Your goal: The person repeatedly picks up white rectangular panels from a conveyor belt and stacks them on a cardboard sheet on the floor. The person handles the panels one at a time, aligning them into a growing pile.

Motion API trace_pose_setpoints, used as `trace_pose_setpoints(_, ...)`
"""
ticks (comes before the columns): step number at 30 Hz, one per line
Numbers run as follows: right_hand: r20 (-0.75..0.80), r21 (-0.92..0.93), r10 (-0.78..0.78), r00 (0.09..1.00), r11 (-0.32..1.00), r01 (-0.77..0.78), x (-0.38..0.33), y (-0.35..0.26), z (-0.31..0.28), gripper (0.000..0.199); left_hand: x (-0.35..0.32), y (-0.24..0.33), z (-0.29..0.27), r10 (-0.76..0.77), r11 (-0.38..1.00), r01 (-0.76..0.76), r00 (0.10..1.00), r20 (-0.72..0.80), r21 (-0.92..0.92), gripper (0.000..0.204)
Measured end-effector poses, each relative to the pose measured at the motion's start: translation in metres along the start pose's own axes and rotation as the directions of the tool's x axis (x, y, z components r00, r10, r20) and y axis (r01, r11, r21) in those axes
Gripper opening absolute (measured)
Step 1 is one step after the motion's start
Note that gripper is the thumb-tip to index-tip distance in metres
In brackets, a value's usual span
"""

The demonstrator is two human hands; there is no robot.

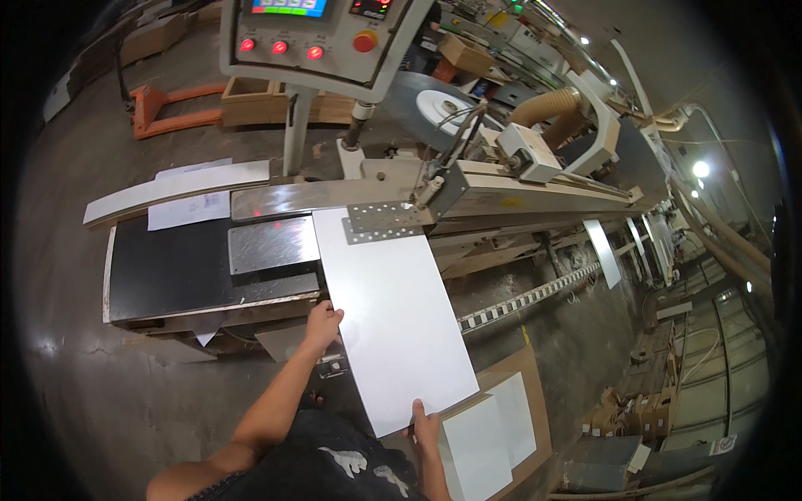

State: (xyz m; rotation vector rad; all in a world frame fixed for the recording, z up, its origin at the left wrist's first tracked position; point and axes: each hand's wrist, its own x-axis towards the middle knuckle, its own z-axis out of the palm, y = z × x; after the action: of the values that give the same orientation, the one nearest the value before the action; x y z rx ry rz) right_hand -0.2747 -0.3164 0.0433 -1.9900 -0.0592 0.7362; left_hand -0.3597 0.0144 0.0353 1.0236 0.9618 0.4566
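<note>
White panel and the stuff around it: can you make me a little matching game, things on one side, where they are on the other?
Things:
1. white panel
2. left hand
3. right hand
4. red lamps

Places:
A. on the control box up top
B. at the panel's near end
C. lying on the machine bed
D. on the panel's left edge

Pairs: 1-C, 2-D, 3-B, 4-A

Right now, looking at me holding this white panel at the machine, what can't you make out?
Head view only:
- Far end of the white panel: covered by the perforated metal plate.
- Left hand fingertips: hidden at the panel's edge.
- Right hand: fingers under the panel's near corner, grip unseen.
- Control panel: top cut off by the frame; screen too small to read.
- Stacked white boards: count unclear, partly behind the panel.
</note>
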Motion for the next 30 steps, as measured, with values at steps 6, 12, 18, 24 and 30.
trace_pose_setpoints(6, 0.004, 0.017, 0.209, 0.978, 0.978, -0.209, 0.03, -0.025, -0.04, 0.033, 0.027, -0.015, 0.05, 0.045, 0.993, -0.04, 0.998, -0.046, 0.109, 0.019)
trace_pose_setpoints(12, -0.093, 0.134, 0.185, 0.978, 0.976, -0.172, 0.063, -0.018, -0.07, 0.047, 0.057, -0.015, 0.11, 0.092, 0.991, -0.091, 0.996, 0.001, 0.101, 0.02)
trace_pose_setpoints(18, -0.183, 0.358, 0.237, 0.954, 0.92, -0.16, 0.016, 0.077, -0.099, 0.052, 0.08, -0.005, 0.148, -0.087, 0.989, 0.06, 0.975, 0.205, 0.137, 0.017)
trace_pose_setpoints(24, -0.217, 0.284, 0.443, 0.87, 0.881, -0.378, -0.068, 0.296, -0.137, 0.048, 0.083, 0.006, 0.173, -0.104, 0.986, 0.057, 0.944, 0.313, 0.157, 0.016)
trace_pose_setpoints(30, -0.259, 0.666, 0.764, 0.59, 0.584, -0.464, -0.122, 0.469, -0.18, 0.056, -0.064, -0.071, 0.218, 0.397, 0.802, -0.535, 0.809, 0.433, 0.265, 0.031)
